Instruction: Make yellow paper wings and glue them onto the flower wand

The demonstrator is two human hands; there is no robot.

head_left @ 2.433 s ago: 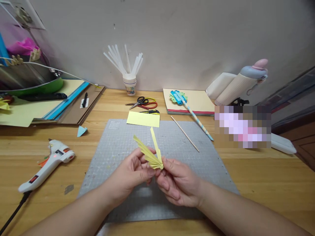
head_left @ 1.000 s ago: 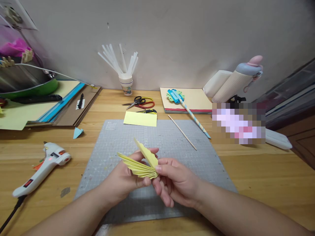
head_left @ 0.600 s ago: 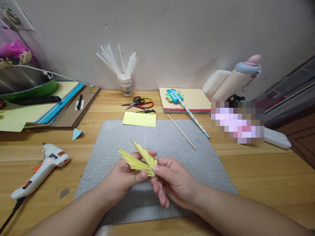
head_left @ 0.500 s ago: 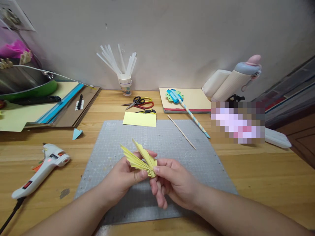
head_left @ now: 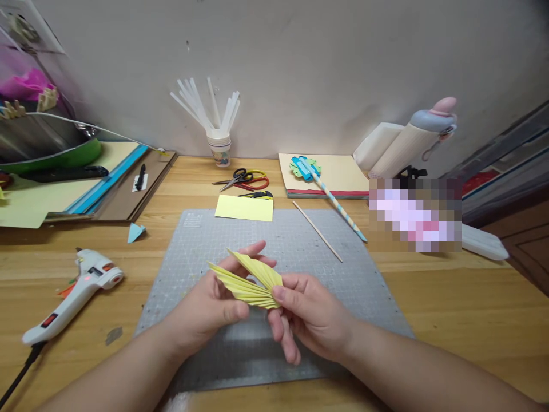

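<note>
While your right hand [head_left: 312, 313] is pinching folded paper [head_left: 249, 291] at lower centre, your left hand [head_left: 205, 309] is curving half-open around it.

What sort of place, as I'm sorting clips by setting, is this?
Probably a craft workspace, though whether at home or elsewhere can't be told. A cutting mat lies on the wooden tabletop, a hot glue gun lies beside it, and pleated yellow paper is held above the mat.
</note>
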